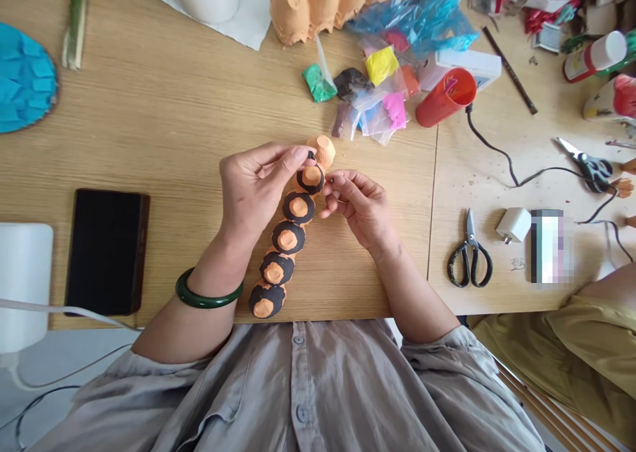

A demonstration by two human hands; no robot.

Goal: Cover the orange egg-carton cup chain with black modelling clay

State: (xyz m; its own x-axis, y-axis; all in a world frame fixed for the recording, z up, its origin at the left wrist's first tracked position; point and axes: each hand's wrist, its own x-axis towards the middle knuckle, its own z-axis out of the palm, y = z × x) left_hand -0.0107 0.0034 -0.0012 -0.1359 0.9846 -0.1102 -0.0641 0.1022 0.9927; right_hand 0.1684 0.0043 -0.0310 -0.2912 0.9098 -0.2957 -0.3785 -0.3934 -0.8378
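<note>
A row of orange, clay-covered egg-carton cups slants across the table in front of me. Black clay rings surround the tops of most cups; the farthest cup is plain orange. My left hand, above the far end of the row, pinches a small lump of black clay between thumb and fingertips. Just right of the row, my right hand is closed in a pinch, with a tiny dark bit at its fingertips. A dark green bangle circles my left forearm.
Packets of coloured clay lie beyond the row, near a red cup and another orange carton strip. Black-handled scissors and a white plug adapter are at right. A dark tablet lies left. Another person's leg shows at lower right.
</note>
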